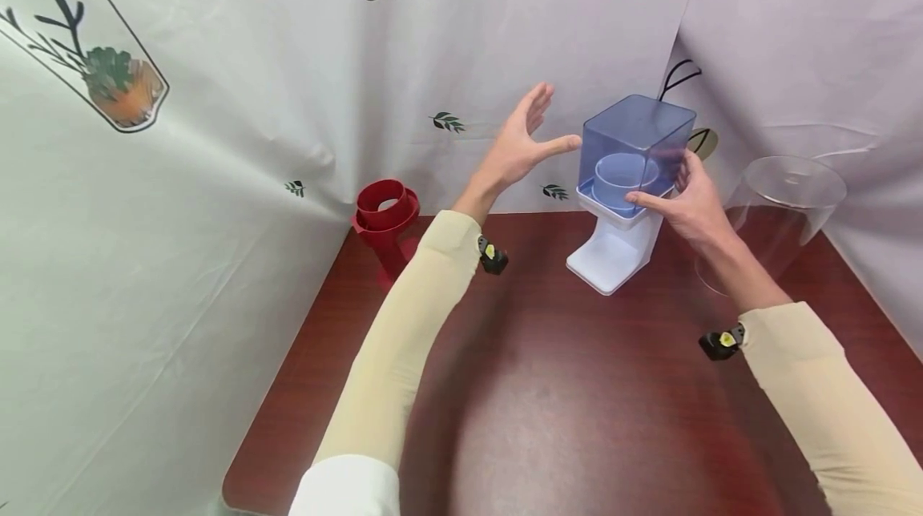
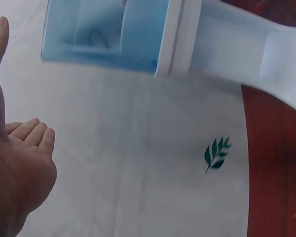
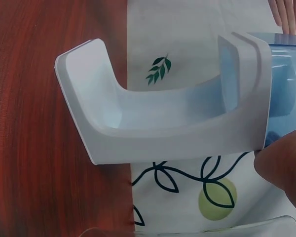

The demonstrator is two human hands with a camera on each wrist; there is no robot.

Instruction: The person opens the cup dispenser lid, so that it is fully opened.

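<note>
My right hand holds the dispenser at its hopper–base joint; left hand open; light, rigid, slick plastic

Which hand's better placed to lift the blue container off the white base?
Right, probably. The right hand already holds the blue container at its lower edge, thumb in front, just above the white base. The left hand is open beside it; contact can't be confirmed.

Long beige sleeves; small black-yellow wrist cameras; white garment at bottom edge.
</note>
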